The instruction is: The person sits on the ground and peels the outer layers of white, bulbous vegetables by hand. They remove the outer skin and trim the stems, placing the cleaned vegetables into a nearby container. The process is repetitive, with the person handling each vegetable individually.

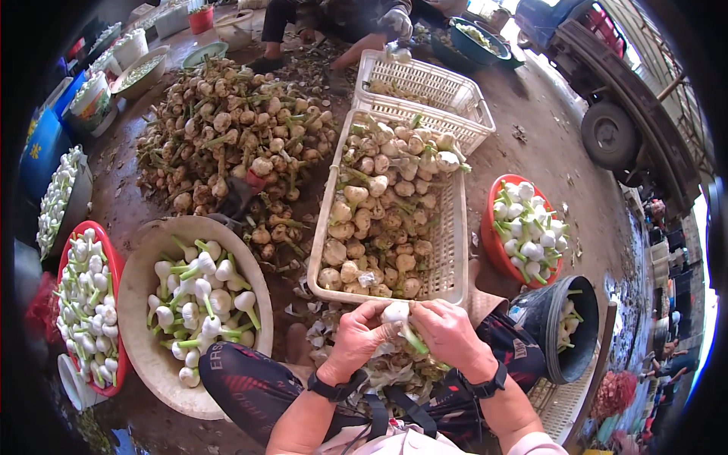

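Gripped between both hands, a white peeled garlic bulb with a green stem [396,314] is held just above the lap, left hand [356,337] and right hand [449,331] both clenched on it. Beyond sits a white plastic slatted crate of unpeeled garlic [455,250]; farther left, a loose pile of dirty garlic [227,129].

Even daylight, bright, soft shadows only. Sharp around the hands [402,337] and the crate [455,250] just beyond them. Strong fisheye: black vignette all round, straight edges bend far from the hands. Sky glare top right, blown out, probably clipping detail there. Slight edge smear.
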`<state>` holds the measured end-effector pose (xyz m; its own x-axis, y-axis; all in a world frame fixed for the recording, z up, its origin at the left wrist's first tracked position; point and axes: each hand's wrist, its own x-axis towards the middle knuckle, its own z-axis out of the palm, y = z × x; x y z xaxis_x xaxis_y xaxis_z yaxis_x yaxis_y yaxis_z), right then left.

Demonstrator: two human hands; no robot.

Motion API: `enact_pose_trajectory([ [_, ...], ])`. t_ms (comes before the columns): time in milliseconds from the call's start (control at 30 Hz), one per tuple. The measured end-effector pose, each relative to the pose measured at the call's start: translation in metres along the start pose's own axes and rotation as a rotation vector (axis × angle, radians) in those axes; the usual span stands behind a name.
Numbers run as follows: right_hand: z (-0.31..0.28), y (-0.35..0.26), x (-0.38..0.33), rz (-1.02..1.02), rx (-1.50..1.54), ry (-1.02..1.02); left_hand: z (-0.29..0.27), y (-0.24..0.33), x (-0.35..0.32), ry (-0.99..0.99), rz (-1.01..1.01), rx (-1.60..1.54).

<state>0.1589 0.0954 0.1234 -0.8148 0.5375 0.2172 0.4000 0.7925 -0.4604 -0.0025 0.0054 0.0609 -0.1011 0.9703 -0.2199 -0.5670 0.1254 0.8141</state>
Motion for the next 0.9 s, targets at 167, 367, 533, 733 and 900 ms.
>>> enact_pose_trajectory([
  [167, -0.003, 0.002, 0.008, -0.100, -0.087, -0.014, 0.000, -0.002, 0.002, -0.027, 0.115, 0.079],
  [367, 0.032, 0.009, -0.001, 0.592, 0.364, 0.143, -0.018, -0.017, 0.003, -0.081, 0.025, -0.471],
  [533, 0.055, 0.000, -0.034, 0.157, 0.199, 0.070, -0.015, -0.019, 0.010, -0.055, 0.005, -0.647],
  [733, 0.012, -0.024, 0.009, 0.277, 0.358, 0.223, -0.006, -0.028, 0.010, 0.047, 0.015, -0.278],
  [900, 0.030, -0.005, 0.007, 0.515, 0.545, 0.184, 0.007, -0.016, 0.006, 0.030, 0.131, -0.167],
])
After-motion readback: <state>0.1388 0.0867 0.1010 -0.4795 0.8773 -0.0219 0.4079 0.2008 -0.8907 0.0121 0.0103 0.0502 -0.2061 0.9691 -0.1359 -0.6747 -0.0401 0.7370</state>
